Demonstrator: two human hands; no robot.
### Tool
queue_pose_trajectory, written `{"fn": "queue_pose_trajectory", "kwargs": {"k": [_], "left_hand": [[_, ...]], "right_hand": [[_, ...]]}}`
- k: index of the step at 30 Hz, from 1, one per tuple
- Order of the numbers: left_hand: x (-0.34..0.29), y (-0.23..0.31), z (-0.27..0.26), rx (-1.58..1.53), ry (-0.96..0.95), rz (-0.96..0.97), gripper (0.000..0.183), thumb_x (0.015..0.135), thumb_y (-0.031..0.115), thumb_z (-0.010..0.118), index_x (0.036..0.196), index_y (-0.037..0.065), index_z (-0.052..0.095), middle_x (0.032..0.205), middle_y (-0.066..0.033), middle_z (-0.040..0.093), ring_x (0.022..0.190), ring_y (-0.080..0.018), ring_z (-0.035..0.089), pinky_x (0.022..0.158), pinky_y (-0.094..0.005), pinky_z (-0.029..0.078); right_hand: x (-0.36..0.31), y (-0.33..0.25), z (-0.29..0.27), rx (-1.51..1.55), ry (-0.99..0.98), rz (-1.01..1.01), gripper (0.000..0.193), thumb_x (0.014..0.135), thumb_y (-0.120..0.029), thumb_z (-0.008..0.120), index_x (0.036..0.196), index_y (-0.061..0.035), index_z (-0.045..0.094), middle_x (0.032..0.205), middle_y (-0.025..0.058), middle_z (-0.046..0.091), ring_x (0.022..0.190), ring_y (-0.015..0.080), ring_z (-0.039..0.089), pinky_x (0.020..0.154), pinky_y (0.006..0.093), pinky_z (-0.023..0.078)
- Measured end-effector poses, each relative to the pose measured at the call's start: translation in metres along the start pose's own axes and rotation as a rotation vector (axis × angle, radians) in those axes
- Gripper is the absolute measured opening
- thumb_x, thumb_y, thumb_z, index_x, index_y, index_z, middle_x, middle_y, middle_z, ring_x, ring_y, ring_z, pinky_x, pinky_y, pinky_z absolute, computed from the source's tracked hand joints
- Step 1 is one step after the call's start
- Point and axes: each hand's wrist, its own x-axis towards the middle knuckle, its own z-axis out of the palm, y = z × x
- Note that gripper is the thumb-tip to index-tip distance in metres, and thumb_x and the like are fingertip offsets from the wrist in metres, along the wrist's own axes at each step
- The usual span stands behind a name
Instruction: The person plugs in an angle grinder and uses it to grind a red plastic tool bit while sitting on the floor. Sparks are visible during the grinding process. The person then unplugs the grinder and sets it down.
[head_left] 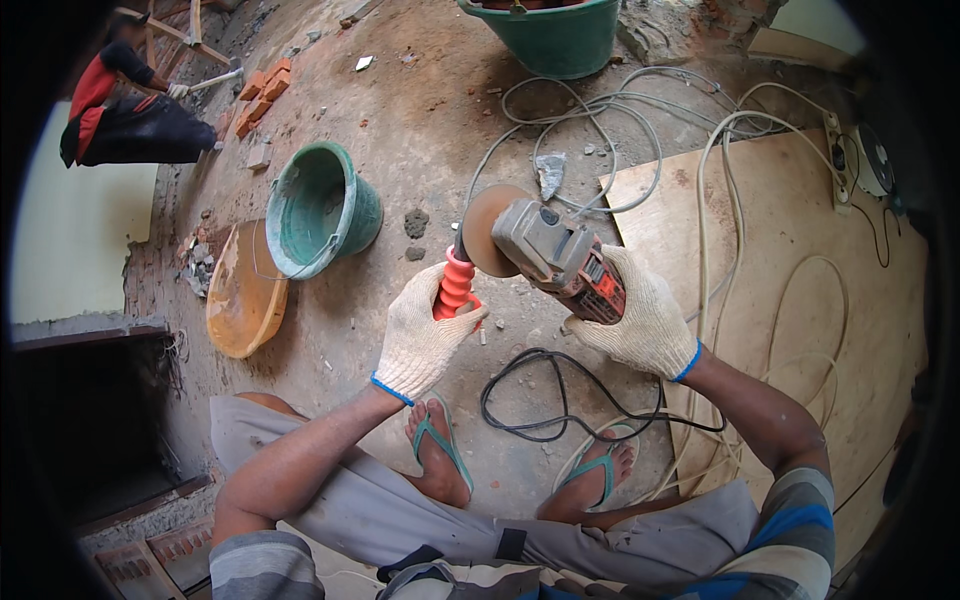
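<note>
My right hand (640, 315), in a cream knitted glove with a blue cuff, is wrapped round the body of an angle grinder (555, 250). A brown, dusty disc (490, 230) on the grinder's head points toward my left. My left hand (418, 335), gloved alike, grips a red ribbed piece (456, 285) held upright; a grey cable seems to run from its top, but its exact kind is unclear. The disc is just up and right of that piece. Below the grinder, a black cord (540, 395) lies looped on the ground by my sandalled feet.
A green bucket (360, 215) lies tipped beside an orange-brown basin (245, 310) at left. Another green bucket (560, 45) stands at the far side. Pale cables (725, 150) cross a plywood sheet (800, 300) at right. Far left, a person (125, 100) holds a long handle near red bricks (265, 95).
</note>
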Motion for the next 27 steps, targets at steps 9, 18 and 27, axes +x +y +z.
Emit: {"fn": "queue_pose_trajectory", "kwargs": {"k": [9,18,27], "left_hand": [[0.000,-0.009,0.003,0.109,0.046,0.052,0.057,0.085,0.022,0.091,0.132,0.001,0.066,0.117,-0.0157,0.073,0.104,-0.0257,0.074,0.095,-0.0384,0.058],[0.000,-0.012,0.005,0.127,0.063,0.073,0.057,0.085,0.021,0.091,0.132,0.001,0.066,0.116,-0.0161,0.073,0.104,-0.0261,0.074,0.095,-0.0387,0.059],[0.000,-0.012,0.007,0.164,0.082,0.104,0.059,0.083,0.020,0.092,0.132,0.001,0.066,0.116,-0.0169,0.073,0.103,-0.0282,0.074,0.094,-0.0398,0.059]], "right_hand": [[0.001,0.000,-0.001,-0.019,-0.002,0.002,0.081,0.082,-0.039,0.094,0.143,-0.0037,0.055,0.124,0.0216,0.072,0.113,0.0363,0.074,0.099,0.0436,0.058],[0.001,0.003,-0.001,-0.039,-0.038,0.070,0.092,0.077,-0.039,0.098,0.147,-0.0002,0.052,0.126,0.0200,0.071,0.115,0.0306,0.072,0.101,0.0416,0.057],[0.000,0.003,0.001,-0.008,0.007,-0.003,0.083,0.080,-0.036,0.094,0.145,-0.0022,0.055,0.123,0.0227,0.072,0.112,0.0378,0.074,0.098,0.0441,0.058]]}}
